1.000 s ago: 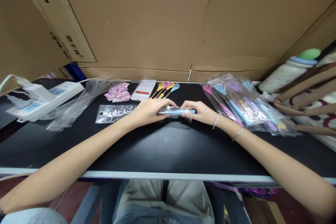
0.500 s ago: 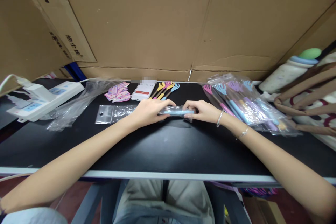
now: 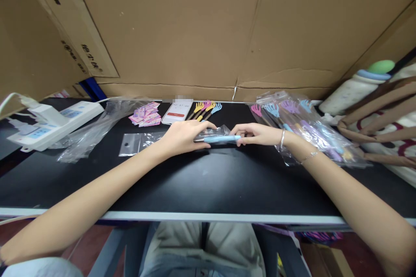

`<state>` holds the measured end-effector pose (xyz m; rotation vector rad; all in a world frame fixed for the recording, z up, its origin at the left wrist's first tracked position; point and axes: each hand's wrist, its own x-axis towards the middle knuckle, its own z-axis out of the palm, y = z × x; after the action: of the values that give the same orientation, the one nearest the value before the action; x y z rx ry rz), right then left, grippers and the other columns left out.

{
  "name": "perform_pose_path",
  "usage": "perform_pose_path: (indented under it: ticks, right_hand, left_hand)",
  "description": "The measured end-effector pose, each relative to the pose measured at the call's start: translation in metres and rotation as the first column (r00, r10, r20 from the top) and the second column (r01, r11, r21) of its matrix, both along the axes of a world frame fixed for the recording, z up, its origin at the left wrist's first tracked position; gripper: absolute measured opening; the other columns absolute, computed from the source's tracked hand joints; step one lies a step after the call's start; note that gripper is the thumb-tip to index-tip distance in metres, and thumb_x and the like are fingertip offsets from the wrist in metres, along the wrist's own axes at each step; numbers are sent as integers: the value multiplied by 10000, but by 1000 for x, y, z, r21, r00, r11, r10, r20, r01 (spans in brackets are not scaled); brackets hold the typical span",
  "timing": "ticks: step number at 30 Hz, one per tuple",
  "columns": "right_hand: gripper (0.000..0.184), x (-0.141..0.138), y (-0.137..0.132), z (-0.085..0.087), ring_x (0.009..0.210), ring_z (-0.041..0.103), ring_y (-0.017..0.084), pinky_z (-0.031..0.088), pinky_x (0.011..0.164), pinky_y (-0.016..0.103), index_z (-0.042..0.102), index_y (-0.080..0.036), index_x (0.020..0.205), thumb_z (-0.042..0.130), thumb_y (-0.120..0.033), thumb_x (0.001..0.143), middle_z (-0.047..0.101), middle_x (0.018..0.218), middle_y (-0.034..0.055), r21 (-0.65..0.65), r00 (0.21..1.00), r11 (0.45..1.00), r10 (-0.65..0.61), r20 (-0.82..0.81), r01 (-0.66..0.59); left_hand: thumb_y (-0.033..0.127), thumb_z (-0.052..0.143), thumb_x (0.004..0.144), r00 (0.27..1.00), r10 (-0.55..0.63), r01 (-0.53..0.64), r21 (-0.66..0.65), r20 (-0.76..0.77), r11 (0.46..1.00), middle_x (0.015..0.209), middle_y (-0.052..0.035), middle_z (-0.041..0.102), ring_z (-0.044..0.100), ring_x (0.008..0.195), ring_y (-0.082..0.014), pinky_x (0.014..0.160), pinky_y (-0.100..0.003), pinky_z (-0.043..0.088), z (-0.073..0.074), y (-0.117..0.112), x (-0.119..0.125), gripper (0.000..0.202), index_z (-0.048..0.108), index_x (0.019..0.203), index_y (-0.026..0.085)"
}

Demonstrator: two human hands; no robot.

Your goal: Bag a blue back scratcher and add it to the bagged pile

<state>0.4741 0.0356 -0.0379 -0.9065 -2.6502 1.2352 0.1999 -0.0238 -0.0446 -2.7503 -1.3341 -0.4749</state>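
Observation:
A back scratcher (image 3: 222,139) with a light blue handle lies level between my hands, its claw end hidden behind my left hand. My left hand (image 3: 186,137) is closed round its dark shaft and a clear plastic bag (image 3: 130,144). The bag's header with a hang hole sticks out to the left of that hand, and some crumpled film shows above the handle. Thumb and fingers of my right hand (image 3: 251,133) pinch the tip of the blue handle. How far the scratcher sits inside the bag I cannot tell.
Loose back scratchers (image 3: 208,108) lie behind my left hand, beside a phone (image 3: 177,110) and pink cards (image 3: 146,114). Bagged scratchers (image 3: 305,127) are at right, near a bottle (image 3: 354,88) and a cloth bag (image 3: 383,125). A power strip (image 3: 55,123) and plastic film (image 3: 97,127) lie left.
My right hand has shifted slightly right, from gripping the film-covered handle to its tip. More of the blue handle shows now. My left hand has stayed nearly still.

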Motion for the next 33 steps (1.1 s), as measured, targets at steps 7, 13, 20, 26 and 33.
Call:
perform_pose_path:
  ticks: [7, 13, 20, 26, 33]
  right_hand:
    - [412, 9, 6, 3, 709, 582, 138, 452, 682, 299, 526, -144, 1057, 574, -482, 826, 668, 870, 64, -14, 998, 998, -63, 4, 63]
    - [404, 21, 14, 9, 708, 585, 144, 443, 676, 300, 546, -155, 1044, 577, -491, 821, 696, 903, 72, 42, 997, 997, -73, 38, 71]
    - [354, 35, 19, 16, 812, 629, 177, 432, 687, 298, 531, -163, 952, 641, -455, 785, 711, 905, 79, -37, 995, 994, -99, 12, 99]
    - [361, 27, 14, 16, 775, 635, 159, 437, 681, 294, 512, -161, 865, 700, -440, 733, 722, 911, 91, -114, 992, 985, -127, 4, 126]
    - [367, 20, 13, 10, 711, 644, 140, 436, 633, 270, 461, -171, 812, 719, -417, 726, 718, 798, 58, -154, 982, 980, -147, -121, 128]
  left_hand:
    - [628, 649, 706, 986, 33, -46, -76, -162, 996, 1102, -42, 655, 620, 994, -237, 707, -251, 410, 11, 0, -9, 728, 436, 1318, 297]
    - [602, 659, 699, 975, 7, -40, -144, -221, 989, 1132, -14, 650, 621, 978, -224, 666, -234, 391, 20, -3, -15, 717, 434, 1311, 303]
    - [430, 628, 737, 974, -9, -30, -169, -225, 985, 972, 53, 678, 632, 834, -169, 566, -220, 310, 22, -3, -13, 520, 476, 1221, 318]
    - [349, 592, 755, 993, -35, 18, -149, -113, 989, 958, 77, 674, 622, 842, -136, 616, -211, 336, 18, 0, -12, 435, 491, 1178, 323]
    - [357, 575, 775, 999, -32, 32, -191, 2, 981, 938, 69, 664, 599, 740, -107, 599, -196, 337, 12, 7, -13, 424, 504, 1191, 310]
